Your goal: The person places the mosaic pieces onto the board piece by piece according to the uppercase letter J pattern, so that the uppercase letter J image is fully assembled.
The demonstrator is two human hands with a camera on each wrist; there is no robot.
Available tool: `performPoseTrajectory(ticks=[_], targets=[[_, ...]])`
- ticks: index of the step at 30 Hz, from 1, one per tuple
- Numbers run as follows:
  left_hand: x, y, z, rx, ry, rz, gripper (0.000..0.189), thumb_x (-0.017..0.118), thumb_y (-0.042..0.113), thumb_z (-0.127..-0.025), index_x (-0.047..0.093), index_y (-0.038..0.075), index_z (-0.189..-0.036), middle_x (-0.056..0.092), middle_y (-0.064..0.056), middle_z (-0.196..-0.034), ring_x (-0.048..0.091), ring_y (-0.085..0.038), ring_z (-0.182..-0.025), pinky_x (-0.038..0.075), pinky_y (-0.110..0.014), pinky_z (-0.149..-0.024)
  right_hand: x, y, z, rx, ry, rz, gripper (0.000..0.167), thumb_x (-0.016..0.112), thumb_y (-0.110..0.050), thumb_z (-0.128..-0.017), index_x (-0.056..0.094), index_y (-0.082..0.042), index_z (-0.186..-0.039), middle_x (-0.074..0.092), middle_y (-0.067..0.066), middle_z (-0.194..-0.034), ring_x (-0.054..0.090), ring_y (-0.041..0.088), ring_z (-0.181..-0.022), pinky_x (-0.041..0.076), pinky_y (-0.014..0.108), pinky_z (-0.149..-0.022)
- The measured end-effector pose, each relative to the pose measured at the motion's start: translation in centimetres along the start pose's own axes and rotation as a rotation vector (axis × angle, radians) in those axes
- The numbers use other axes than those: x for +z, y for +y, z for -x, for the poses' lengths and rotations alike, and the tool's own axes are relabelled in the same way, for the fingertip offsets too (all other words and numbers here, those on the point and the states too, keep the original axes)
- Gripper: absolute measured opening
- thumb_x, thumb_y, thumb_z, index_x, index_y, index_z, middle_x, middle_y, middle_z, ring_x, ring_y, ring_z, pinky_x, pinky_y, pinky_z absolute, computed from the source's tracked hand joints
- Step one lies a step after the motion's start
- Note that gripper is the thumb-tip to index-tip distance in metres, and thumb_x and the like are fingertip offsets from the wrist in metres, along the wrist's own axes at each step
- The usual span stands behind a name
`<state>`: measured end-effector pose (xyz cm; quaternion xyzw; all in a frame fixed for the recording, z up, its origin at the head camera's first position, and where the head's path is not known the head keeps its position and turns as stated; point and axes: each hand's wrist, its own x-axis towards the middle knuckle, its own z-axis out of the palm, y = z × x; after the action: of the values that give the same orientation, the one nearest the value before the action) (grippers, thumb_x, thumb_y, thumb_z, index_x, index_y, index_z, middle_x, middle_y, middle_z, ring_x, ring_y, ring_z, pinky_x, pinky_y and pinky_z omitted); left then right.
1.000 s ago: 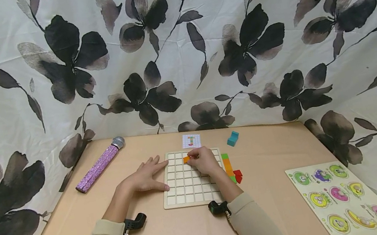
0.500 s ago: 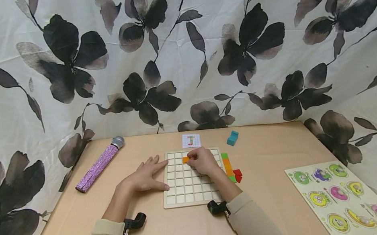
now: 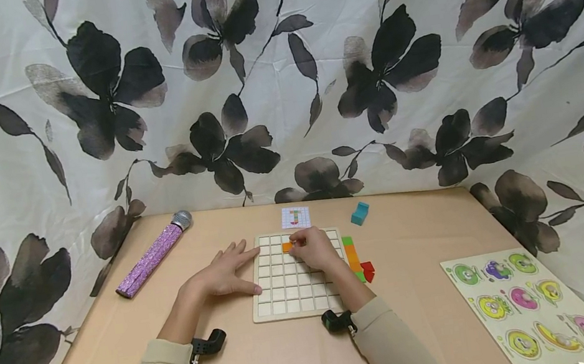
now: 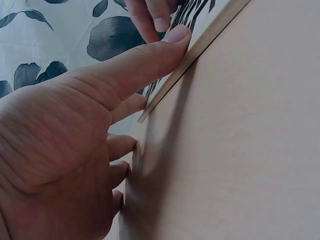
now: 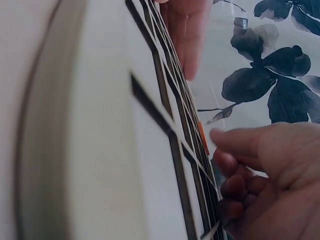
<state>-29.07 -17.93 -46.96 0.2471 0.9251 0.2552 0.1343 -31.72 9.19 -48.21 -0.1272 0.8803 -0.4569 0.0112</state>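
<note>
A pale square grid board (image 3: pixel 291 318) lies on the table, its cells outlined by raised lines. My left hand (image 3: pixel 224 274) rests at the board's left edge, its fingers spread and the thumb on the rim; in the left wrist view the thumb (image 4: pixel 150 62) presses that edge. Over the upper part of the board, my right hand (image 3: pixel 316 249) has curled fingers and pinches the right end of an orange block (image 3: pixel 287 247). That block lies flat in the grid, partly hidden by the fingertips. Only a sliver of the orange block (image 5: pixel 203 137) shows in the right wrist view.
Right of the board lie green and orange blocks (image 3: pixel 352 256) and red blocks (image 3: pixel 368 271). A blue block (image 3: pixel 360 214) sits farther back, near a small pattern card (image 3: pixel 295 218). A glittery pink microphone (image 3: pixel 151 259) lies left; a fruit-picture sheet (image 3: pixel 531 303) lies right.
The orange block has turned from slightly tilted to level with the grid and shifted a little left. My left hand stays in place; the right hand has barely moved.
</note>
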Motion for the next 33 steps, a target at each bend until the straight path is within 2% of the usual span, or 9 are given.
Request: performPoseTrajectory(ticks=[4, 12, 21, 28, 33], targets=[[-0.1, 0.1, 0.0, -0.002, -0.004, -0.001, 0.099, 0.082, 0.052, -0.084, 0.037, 0.011, -0.162, 0.013, -0.033, -0.170, 0.006, -0.055, -0.158, 0.003, -0.070, -0.126, -0.5, -0.3, 0.1, -0.036, -0.028, -0.041, 0.032, 0.076, -0.006, -0.094, 0.073, 0.004, -0.124, 0.071, 0.010, -0.093, 0.059, 0.020, -0.083, 0.049, 0.026, -0.067], [-0.1, 0.1, 0.1, 0.004, -0.004, 0.003, 0.099, 0.082, 0.051, -0.084, 0.038, 0.010, -0.162, 0.013, -0.033, -0.169, 0.006, -0.055, -0.158, 0.004, -0.070, -0.127, -2.3, -1.2, 0.7, -0.083, -0.045, -0.023, 0.035, 0.076, -0.014, -0.096, 0.073, -0.002, -0.128, 0.070, 0.004, -0.096, 0.054, 0.019, -0.075, 0.044, 0.025, -0.060], [0.0, -0.1, 0.0, 0.012, -0.002, -0.010, 0.100, 0.082, 0.053, -0.083, 0.038, 0.010, -0.162, 0.014, -0.033, -0.169, 0.007, -0.055, -0.157, 0.005, -0.071, -0.126, -4.9, -1.7, 1.6, -0.173, -0.016, -0.041, 0.032, 0.075, -0.017, -0.097, 0.074, -0.011, -0.128, 0.072, 0.005, -0.103, 0.051, 0.017, -0.071, 0.042, 0.024, -0.058], [0.0, -0.1, 0.1, 0.022, 0.009, -0.018, 0.099, 0.083, 0.053, -0.083, 0.039, 0.009, -0.161, 0.015, -0.035, -0.168, 0.009, -0.057, -0.156, 0.006, -0.072, -0.125, -6.2, -0.9, 1.7, -0.183, 0.052, -0.083, 0.030, 0.075, -0.021, -0.098, 0.075, -0.015, -0.127, 0.073, 0.005, -0.105, 0.057, 0.022, -0.078, 0.049, 0.027, -0.062], [-0.1, 0.0, 0.1, 0.020, 0.009, -0.017, 0.099, 0.083, 0.052, -0.083, 0.039, 0.009, -0.161, 0.015, -0.035, -0.168, 0.009, -0.056, -0.156, 0.005, -0.072, -0.126, -7.1, -0.2, 1.7, -0.158, 0.090, -0.107, 0.031, 0.074, -0.020, -0.098, 0.074, -0.015, -0.129, 0.072, 0.007, -0.106, 0.056, 0.023, -0.080, 0.047, 0.025, -0.060]])
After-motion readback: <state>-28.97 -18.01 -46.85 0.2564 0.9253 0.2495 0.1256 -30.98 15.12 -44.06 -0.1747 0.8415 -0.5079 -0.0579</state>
